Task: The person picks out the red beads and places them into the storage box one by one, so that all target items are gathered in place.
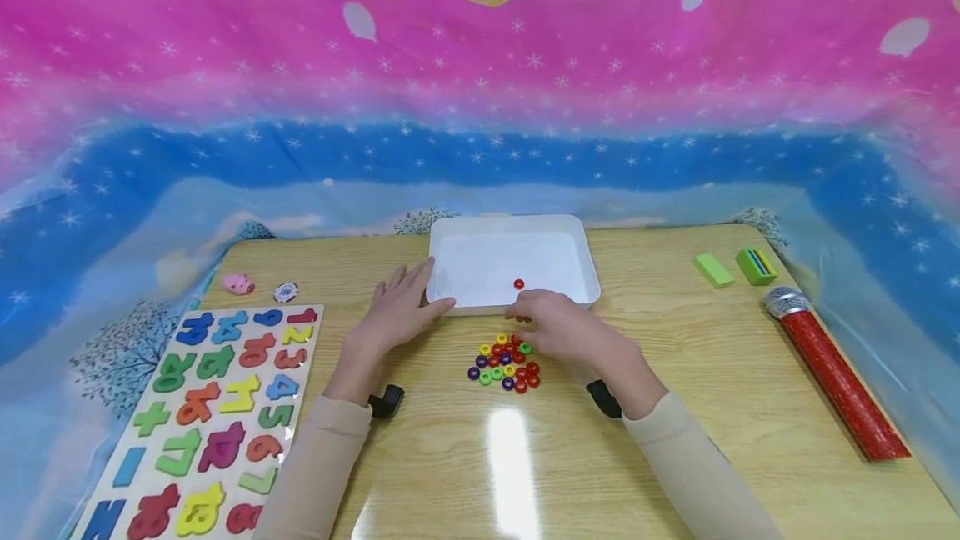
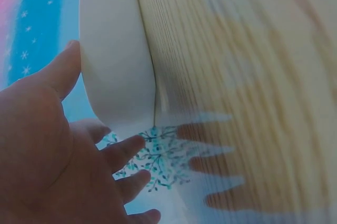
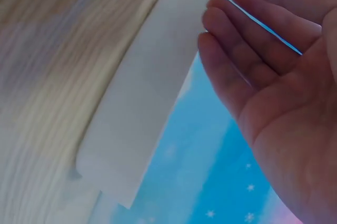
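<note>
The left hand (image 1: 396, 313), fingers apart, touches the white tray (image 1: 476, 261) at its 8 o'clock; the right hand (image 1: 558, 325), loosely bent, no grip visible, reaches from 5 o'clock. One red ring (image 1: 519, 283) lies inside. Clockwise from the right hand: microphone (image 1: 843, 382) at 3, coloured rings (image 1: 507, 357) at 8.

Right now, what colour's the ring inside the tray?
The ring is red, clearest in the head view.

It looks like a play corner: snowflake-printed cloth (image 1: 480, 90) hangs behind and beside a wood-grain desk (image 1: 660, 357) bearing a number puzzle (image 1: 198, 404), toy pig (image 1: 238, 283) and mic (image 1: 842, 377).
</note>
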The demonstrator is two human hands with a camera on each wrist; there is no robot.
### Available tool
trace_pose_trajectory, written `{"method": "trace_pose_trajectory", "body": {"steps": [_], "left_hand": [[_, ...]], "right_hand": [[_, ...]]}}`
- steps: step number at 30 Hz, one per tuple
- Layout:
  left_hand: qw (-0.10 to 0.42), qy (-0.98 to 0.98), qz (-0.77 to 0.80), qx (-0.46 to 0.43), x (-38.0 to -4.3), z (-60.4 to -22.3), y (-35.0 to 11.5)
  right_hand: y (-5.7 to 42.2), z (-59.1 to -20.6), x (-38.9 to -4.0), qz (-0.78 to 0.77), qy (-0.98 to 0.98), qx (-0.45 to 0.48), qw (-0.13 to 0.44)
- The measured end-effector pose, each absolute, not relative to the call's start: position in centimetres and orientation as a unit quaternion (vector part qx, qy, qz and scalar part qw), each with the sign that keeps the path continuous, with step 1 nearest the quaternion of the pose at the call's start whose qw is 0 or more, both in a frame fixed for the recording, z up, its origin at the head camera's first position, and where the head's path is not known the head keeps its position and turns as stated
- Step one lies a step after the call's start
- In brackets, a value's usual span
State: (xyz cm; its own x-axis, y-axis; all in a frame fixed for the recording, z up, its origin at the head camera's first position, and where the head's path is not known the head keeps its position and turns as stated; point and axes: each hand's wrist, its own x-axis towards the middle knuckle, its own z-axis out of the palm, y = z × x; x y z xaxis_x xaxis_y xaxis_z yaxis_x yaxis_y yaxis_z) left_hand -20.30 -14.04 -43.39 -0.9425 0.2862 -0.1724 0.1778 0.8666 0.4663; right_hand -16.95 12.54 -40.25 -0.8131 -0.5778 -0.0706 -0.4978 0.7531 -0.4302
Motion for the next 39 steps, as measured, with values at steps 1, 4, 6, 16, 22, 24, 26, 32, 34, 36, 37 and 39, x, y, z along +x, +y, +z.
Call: {"method": "trace_pose_trajectory", "body": {"steps": [1,4,6,16,22,24,26,32,34,36,37,39], "left_hand": [[0.119,0.958,0.229,0.121,-20.3,-43.3,-14.1],[0.119,0.958,0.231,0.122,-20.3,-43.3,-14.1],[0.122,0.958,0.232,0.121,-20.3,-43.2,-14.0],[0.124,0.956,0.233,0.124,-20.3,-43.2,-13.9],[0.123,0.956,0.237,0.122,-20.3,-43.2,-14.0],[0.125,0.956,0.236,0.121,-20.3,-43.2,-14.0],[0.126,0.956,0.234,0.120,-20.3,-43.3,-14.0],[0.126,0.955,0.239,0.122,-20.2,-43.4,-14.0],[0.125,0.955,0.241,0.122,-20.2,-43.3,-14.0],[0.124,0.954,0.243,0.123,-20.2,-43.3,-14.0],[0.123,0.954,0.243,0.123,-20.2,-43.3,-13.9],[0.124,0.954,0.243,0.123,-20.3,-43.3,-13.9]], "right_hand": [[12.5,-40.4,-16.9,-0.198,0.931,-0.289,0.104],[12.3,-40.9,-16.7,-0.195,0.932,-0.283,0.114],[12.3,-41.2,-16.7,-0.195,0.932,-0.282,0.116],[11.8,-42.6,-16.7,-0.155,0.946,-0.269,0.096],[11.2,-42.7,-16.6,-0.143,0.950,-0.270,0.071],[11.1,-42.9,-16.5,-0.136,0.950,-0.273,0.064],[11.1,-43.0,-16.5,-0.131,0.951,-0.274,0.061],[11.0,-43.2,-16.5,-0.140,0.949,-0.274,0.067],[11.0,-43.2,-16.6,-0.142,0.949,-0.273,0.067],[11.0,-43.2,-16.5,-0.140,0.949,-0.272,0.068],[11.0,-43.1,-16.5,-0.139,0.950,-0.272,0.068],[11.0,-42.9,-16.4,-0.142,0.949,-0.273,0.068]]}}
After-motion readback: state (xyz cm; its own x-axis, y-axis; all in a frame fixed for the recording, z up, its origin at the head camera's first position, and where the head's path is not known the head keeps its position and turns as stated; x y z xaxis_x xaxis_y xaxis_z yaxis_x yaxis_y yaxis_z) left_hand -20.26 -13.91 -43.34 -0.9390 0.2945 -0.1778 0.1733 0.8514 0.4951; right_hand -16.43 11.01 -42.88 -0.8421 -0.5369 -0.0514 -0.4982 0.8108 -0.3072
